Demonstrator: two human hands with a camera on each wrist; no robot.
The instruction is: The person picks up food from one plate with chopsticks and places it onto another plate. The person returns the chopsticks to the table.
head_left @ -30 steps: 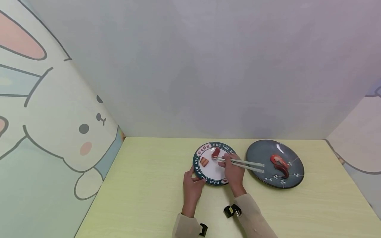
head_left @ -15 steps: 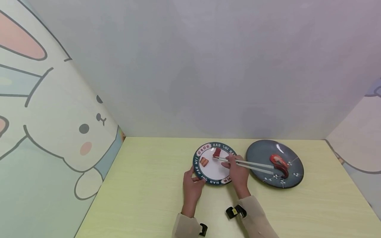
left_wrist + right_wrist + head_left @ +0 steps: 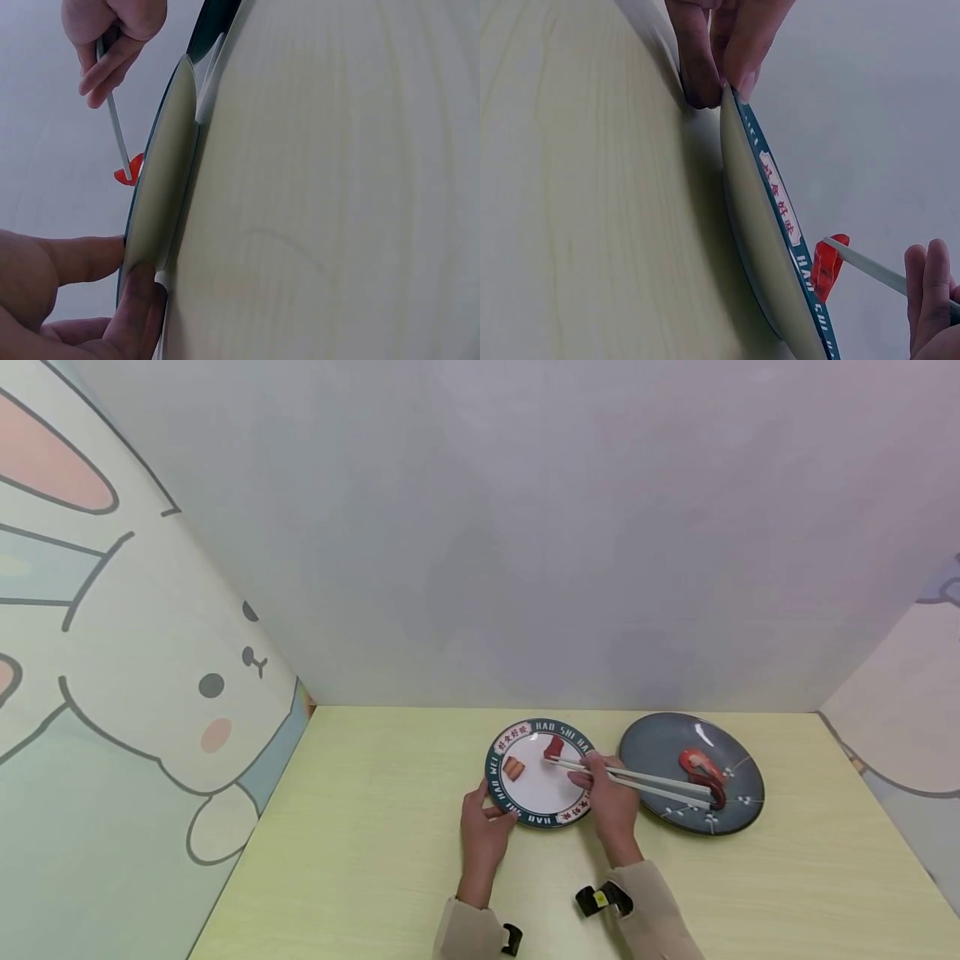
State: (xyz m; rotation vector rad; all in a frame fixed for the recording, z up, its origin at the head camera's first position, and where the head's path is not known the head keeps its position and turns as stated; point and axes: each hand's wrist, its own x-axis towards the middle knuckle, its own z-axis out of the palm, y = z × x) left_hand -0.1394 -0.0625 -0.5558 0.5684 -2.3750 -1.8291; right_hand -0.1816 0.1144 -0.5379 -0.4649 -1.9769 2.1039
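Note:
My left hand (image 3: pixel 486 828) pinches the near-left rim of a white plate (image 3: pixel 546 792) with a dark green lettered border. In the left wrist view, the thumb and fingers grip that rim from both sides. Two pale chopsticks (image 3: pixel 660 774) lie across my right hand (image 3: pixel 615 810), which holds them over the plate's right side. Their tips meet a red piece of food (image 3: pixel 554 747) near the plate's back; the right wrist view shows a tip against this glossy red piece (image 3: pixel 829 264). Left of it on the plate sits a small orange-brown piece of food (image 3: pixel 513 768).
A dark grey-blue plate (image 3: pixel 652 747) with white flower marks stands at the right, under the chopsticks' back ends in the head view. On it lie a shrimp (image 3: pixel 697 760) and a dark red curled piece (image 3: pixel 717 793). A grey wall (image 3: pixel 480 568) rises behind the wooden table (image 3: pixel 360 827).
My right hand and the chopsticks have shifted to the right. The red piece has moved slightly right along with the tips. My left hand has stayed on the rim.

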